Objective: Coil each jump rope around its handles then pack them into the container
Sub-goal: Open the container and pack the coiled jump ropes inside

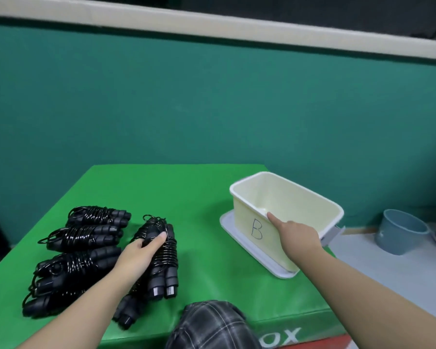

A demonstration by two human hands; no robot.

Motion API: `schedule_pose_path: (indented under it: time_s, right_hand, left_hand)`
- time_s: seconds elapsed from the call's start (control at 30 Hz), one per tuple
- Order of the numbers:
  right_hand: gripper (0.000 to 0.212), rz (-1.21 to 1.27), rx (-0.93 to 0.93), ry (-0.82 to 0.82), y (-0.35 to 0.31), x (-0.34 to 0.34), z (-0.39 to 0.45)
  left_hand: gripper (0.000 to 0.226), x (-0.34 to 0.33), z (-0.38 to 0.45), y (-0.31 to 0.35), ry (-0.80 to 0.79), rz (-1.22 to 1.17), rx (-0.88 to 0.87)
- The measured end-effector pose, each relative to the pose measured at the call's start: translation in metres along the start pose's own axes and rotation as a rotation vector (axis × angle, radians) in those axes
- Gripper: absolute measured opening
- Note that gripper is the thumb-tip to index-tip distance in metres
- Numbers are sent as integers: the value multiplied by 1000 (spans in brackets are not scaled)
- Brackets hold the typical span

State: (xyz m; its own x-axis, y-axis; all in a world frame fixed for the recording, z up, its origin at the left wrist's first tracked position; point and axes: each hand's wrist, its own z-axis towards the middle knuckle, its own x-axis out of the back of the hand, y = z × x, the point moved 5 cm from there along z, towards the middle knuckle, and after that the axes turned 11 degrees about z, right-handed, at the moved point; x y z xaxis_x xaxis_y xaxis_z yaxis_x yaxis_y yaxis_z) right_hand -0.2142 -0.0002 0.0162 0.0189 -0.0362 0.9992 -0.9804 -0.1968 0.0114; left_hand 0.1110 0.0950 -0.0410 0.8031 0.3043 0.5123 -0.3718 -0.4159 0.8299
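Several black jump ropes, each coiled around its handles, lie on the green mat (202, 205). My left hand (139, 253) grips one coiled jump rope (165, 260) near the mat's middle. A pile of coiled ropes (81, 238) lies to the left of it. The cream container (297, 197) marked "B" stands on its grey lid (239, 238) at the right and holds nothing. My right hand (295, 235) holds the container's near rim, thumb over the edge.
A blue-grey cup (398, 230) stands on the grey surface right of the mat. A plaid cloth (212, 326) shows at the bottom edge. A teal wall rises behind the mat.
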Motion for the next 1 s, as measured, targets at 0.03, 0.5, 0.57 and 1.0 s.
schedule_pose_path:
  time_s: [0.03,0.5,0.57,1.0]
  right_hand:
    - [81,-7,-14,-6,5,1,-8]
    - [36,179,-167,16,22,-1,-38]
    - [25,251,-214,-19,19,-4,-29]
    - [41,78,78,206,-22,14,-9]
  left_hand:
    - [64,-3,-5,6,-1,4,-18]
    - [42,-26,-43,45,-53,91,-237]
    - [37,-24,-41,47,-51,130,-264]
    - [38,19,4,38,87,-58,-192]
